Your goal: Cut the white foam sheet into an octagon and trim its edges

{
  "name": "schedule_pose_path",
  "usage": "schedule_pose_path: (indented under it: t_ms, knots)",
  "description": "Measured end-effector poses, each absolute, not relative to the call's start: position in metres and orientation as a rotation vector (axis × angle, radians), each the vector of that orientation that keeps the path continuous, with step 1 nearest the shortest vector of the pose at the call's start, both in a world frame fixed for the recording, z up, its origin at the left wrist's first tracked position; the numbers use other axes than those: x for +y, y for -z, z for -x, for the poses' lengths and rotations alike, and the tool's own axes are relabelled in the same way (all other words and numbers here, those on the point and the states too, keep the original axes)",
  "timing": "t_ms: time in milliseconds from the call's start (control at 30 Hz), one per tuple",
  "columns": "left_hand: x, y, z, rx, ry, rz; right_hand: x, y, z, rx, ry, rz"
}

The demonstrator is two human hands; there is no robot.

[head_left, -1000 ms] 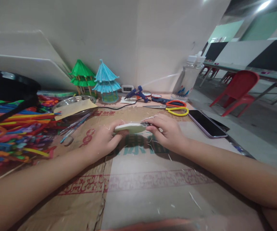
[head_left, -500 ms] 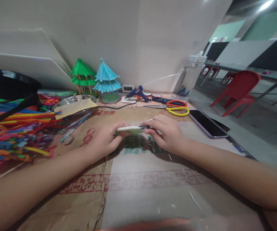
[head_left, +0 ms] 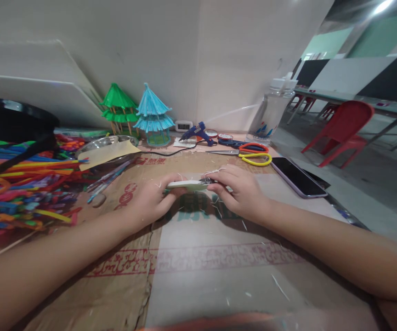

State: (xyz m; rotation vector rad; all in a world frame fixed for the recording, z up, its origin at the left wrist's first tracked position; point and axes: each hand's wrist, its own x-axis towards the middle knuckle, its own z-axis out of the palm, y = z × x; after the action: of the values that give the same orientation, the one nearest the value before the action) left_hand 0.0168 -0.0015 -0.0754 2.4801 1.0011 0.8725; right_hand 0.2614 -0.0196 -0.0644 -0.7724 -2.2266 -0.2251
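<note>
A thin white board piece (head_left: 189, 185), pale green on its underside, is held level above the cardboard-covered table. My left hand (head_left: 155, 197) grips its left end, thumb below and fingers above. At its right end my right hand (head_left: 238, 188) pinches a small dark metal blade or tip (head_left: 206, 181) against the edge; the rest of that tool is hidden in the fingers. Thin white shavings cling to both hands, and more shavings (head_left: 280, 288) lie on the translucent sheet (head_left: 219, 285) below.
Behind the hands are scissors (head_left: 255, 159), a blue glue gun (head_left: 197, 132), blue (head_left: 153, 110) and green (head_left: 118, 103) paper towers and a bottle (head_left: 269, 112). A phone (head_left: 298, 178) lies right; colourful pipe cleaners (head_left: 22, 193) and a metal bowl (head_left: 91, 146) are left.
</note>
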Motion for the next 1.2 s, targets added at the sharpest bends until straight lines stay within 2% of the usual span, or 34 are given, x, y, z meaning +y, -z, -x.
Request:
schedule_pose_path:
  t_ms: [967, 1200]
  knots:
    - [-0.0004, 0.0799, -0.0158, 0.906, -0.895, -2.493, -0.0198, 0.0632, -0.2600, -2.247, 0.327, 0.693]
    - [-0.0006, 0.0776, -0.0168, 0.980, -0.887, -2.474, -0.0188, 0.0644, -0.2603, -2.212, 0.210, 0.749]
